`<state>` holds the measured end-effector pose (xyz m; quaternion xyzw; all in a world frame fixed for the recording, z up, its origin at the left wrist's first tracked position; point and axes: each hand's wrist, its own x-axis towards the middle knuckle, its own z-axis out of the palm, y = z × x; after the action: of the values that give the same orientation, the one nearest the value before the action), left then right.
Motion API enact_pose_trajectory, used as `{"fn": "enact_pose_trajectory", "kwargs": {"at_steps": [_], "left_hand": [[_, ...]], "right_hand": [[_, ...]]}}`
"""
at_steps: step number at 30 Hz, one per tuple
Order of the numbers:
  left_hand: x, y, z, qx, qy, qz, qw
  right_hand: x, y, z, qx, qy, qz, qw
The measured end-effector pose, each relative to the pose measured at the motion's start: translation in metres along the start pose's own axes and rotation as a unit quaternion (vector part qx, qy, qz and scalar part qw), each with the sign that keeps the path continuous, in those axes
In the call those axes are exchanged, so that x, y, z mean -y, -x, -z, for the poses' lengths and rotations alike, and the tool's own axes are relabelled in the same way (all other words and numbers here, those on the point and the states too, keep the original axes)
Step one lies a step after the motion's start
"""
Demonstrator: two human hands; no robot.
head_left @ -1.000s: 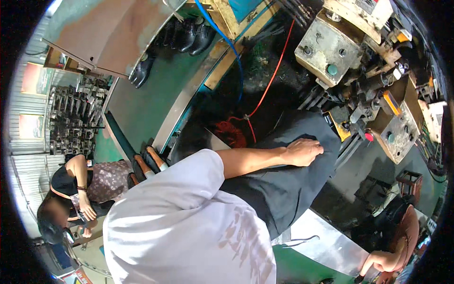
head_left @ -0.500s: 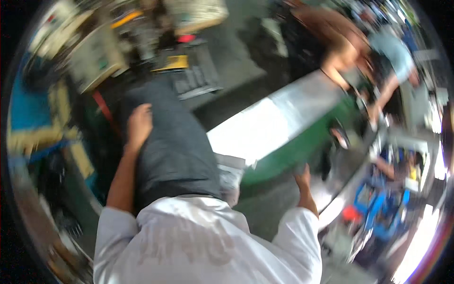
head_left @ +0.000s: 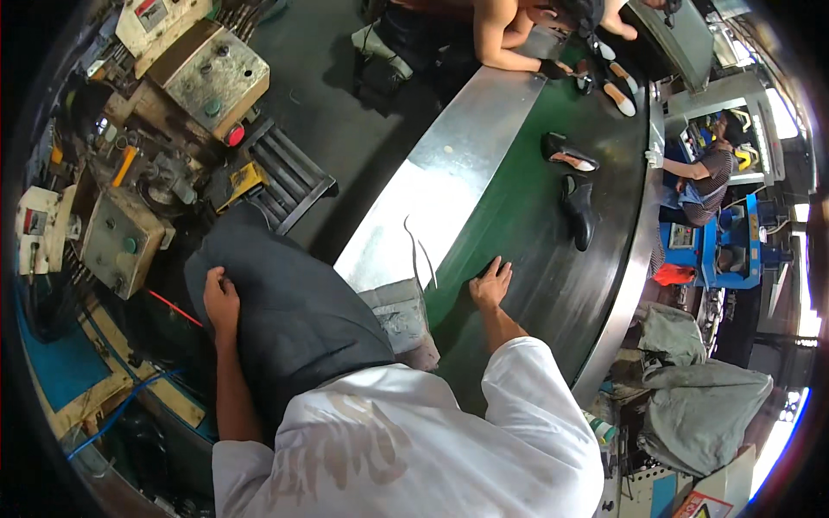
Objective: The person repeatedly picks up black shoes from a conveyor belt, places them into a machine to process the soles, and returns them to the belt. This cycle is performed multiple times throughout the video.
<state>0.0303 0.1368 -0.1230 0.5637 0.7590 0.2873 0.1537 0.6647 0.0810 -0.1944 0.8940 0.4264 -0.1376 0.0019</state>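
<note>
My right hand is spread open over the dark conveyor belt, palm down, near its green edge strip. It holds nothing. My left hand rests on the thigh of my dark trousers, fingers loosely bent and nothing in them. Farther along the belt lie two black shoes, apart from my right hand. A thin, curved metal tool lies on the shiny metal ledge beside the belt. Between my leg and the belt is a grey, worn block-like object.
Machine control boxes with buttons stand at the left, beside a dark slatted stool. Across the ledge's far end a co-worker's arm reaches toward more shoes. Another person is beyond the belt. Grey cloths hang at the right.
The view has swung toward the right and sharpened. My right hand has moved from the air beside me to over the belt. My left hand stays on my thigh.
</note>
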Motion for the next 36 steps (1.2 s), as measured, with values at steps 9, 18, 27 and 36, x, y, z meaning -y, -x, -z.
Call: {"fn": "enact_pose_trajectory", "kwargs": {"at_steps": [9, 18, 27, 36], "left_hand": [[-0.008, -0.005, -0.007, -0.052, 0.104, 0.010, 0.993], [-0.183, -0.006, -0.029, 0.160, 0.243, -0.155, 0.944], [-0.178, 0.013, -0.065, 0.295, 0.099, -0.212, 0.926], [-0.171, -0.010, -0.068, 0.358, 0.089, -0.245, 0.897]], "right_hand": [[0.016, -0.017, 0.014, 0.092, 0.003, -0.068, 0.993], [0.007, 0.023, 0.003, 0.245, 0.119, 0.075, 0.959], [0.010, 0.035, 0.002, 0.231, 0.149, 0.111, 0.955], [0.028, 0.053, 0.017, 0.224, 0.042, 0.056, 0.972]]}}
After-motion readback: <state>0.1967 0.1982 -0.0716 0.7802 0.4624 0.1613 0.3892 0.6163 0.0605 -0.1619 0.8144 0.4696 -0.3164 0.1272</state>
